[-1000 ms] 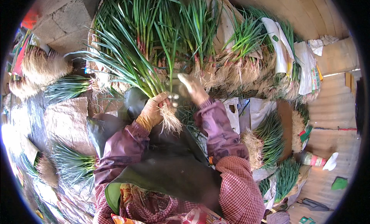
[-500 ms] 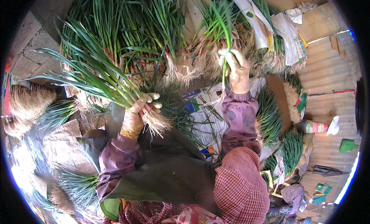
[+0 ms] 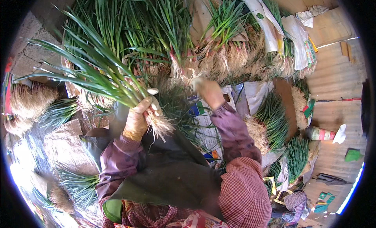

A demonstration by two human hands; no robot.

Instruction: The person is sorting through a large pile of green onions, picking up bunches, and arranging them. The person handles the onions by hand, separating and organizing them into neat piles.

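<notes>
A bunch of green onions (image 3: 105,77) is in my gloved left hand (image 3: 138,117), closed round the stalks just above the roots. Its long green leaves fan out to the upper left, and the pale roots (image 3: 160,126) hang below my fingers. My right hand (image 3: 209,92), in a light glove, is over the near edge of the big pile of green onions (image 3: 117,28), close to the hanging roots. Motion smears its fingers, so I cannot tell whether they hold anything. A dark apron (image 3: 168,169) covers my lap.
Printed sacking (image 3: 205,130) with loose leaves lies between my arms. More green onion bunches stand at the right (image 3: 274,118) and lower left (image 3: 80,185). A corrugated sheet (image 3: 333,90) runs along the right side. Another person (image 3: 295,202) is at the lower right.
My right hand has moved left and down from above the right of the pile; the single green onion it held no longer shows in it. My left hand keeps the bunch almost in place.
</notes>
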